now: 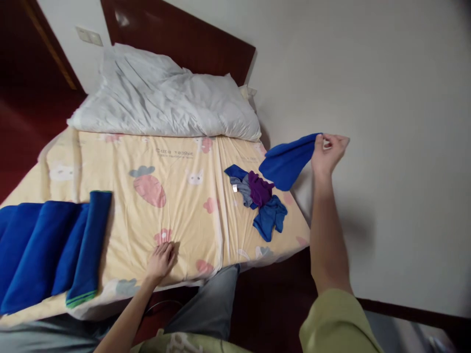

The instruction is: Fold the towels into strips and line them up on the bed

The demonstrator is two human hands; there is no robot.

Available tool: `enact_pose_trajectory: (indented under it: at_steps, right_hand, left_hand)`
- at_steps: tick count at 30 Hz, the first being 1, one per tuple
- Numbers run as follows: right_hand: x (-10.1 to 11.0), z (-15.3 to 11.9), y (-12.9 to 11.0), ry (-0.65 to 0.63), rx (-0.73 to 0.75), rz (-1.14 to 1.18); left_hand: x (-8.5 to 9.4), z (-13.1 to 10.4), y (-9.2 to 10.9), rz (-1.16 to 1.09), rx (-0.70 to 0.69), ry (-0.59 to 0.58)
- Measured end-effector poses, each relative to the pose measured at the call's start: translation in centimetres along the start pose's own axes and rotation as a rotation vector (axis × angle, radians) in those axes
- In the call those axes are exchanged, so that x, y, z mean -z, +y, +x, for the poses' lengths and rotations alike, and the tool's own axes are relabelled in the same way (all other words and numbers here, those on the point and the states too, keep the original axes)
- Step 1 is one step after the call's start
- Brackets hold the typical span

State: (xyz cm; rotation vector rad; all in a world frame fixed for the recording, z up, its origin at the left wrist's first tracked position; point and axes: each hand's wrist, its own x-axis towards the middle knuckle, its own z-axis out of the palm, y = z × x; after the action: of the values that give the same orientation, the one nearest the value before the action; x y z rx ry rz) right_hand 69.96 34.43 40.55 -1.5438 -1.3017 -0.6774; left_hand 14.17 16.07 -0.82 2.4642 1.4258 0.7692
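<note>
Up at the right, in front of the wall, my right hand [329, 152] pinches one corner of a blue cloth [287, 162], which hangs out to the left over the bed's edge. My left hand [162, 260] rests on the patterned yellow sheet [184, 211], its fingers curled in with nothing visible in them. Below the raised cloth lies a loose pile with a purple cloth [260, 189], a grey cloth [243, 191] with a white tag, and a crumpled blue cloth [270, 215]. At the far left several blue cloths [44, 250] lie folded in an overlapping row; the nearest has green edging.
A white quilt [165, 98] is bunched across the head of the bed, against a dark wooden headboard [176, 29]. The white wall [386, 147] stands close on the right. My knees are at the bed's front edge.
</note>
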Motion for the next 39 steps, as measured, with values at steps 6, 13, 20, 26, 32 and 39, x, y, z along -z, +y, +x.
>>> enact_pose_trajectory:
  at_steps: [6,13,20,26,32,39]
  right_hand:
    - [6.6,-9.5,-14.0,-0.184,0.016,0.180]
    - [10.2,-38.1,-29.8,-0.705,-0.511,0.658]
    - [15.7,-49.3,-40.0,-0.815,-0.847,0.953]
    - [16.8,-46.6,-38.5,-0.985,-0.515,0.839]
    - [17.4,-47.2,-37.4,-0.616,-0.313,0.590]
    - [18.9,-42.2,-35.6,-0.155,-0.201,0.349]
  left_hand:
    - [4.3,-1.7,4.0,-0.364,0.264,-0.078]
    - [13.0,-7.9,12.8,-0.633,0.306,0.084]
    - [16.8,-10.6,12.6,-0.443,0.173,0.222]
    - [18.6,-11.4,11.6,-0.336,0.115,0.291]
    - [19.8,-12.3,11.4,-0.322,0.068,0.292]
    - [20.5,-12.5,9.8,-0.245,0.212,0.368]
